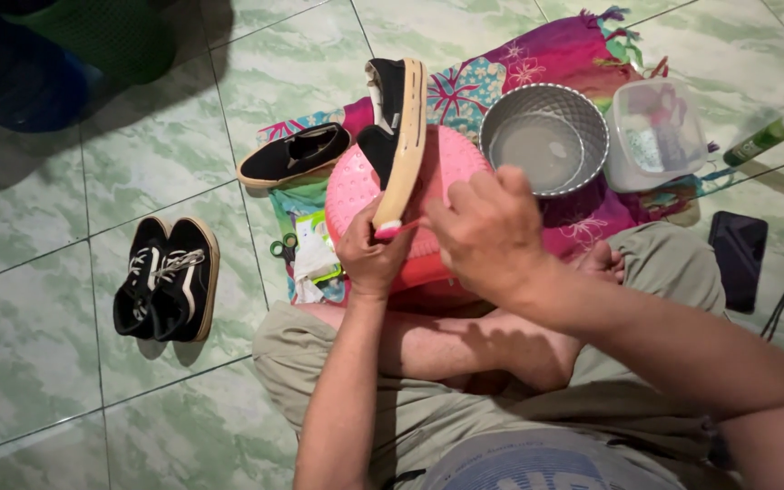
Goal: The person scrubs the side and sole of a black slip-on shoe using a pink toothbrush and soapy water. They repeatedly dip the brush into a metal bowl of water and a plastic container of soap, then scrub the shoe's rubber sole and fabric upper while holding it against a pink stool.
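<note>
My left hand (pixel 369 249) grips the heel end of a black slip-on shoe (pixel 399 127) with a tan sole, held on its side over an upturned pink plastic basin (pixel 437 172). My right hand (pixel 487 231) holds a pink toothbrush (pixel 398 228) with its head against the tan sole edge near the heel. The matching slip-on shoe (pixel 294 154) lies on the cloth to the left. I sit cross-legged on the floor, knees to either side.
A metal bowl of water (pixel 544 138) and a clear plastic container (pixel 655 134) stand on a colourful cloth (pixel 546 59). A pair of black lace-up sneakers (pixel 167 277) sits left on the green tiles. A green bottle (pixel 773 134), a dark phone (pixel 737 259), scissors (pixel 283 247).
</note>
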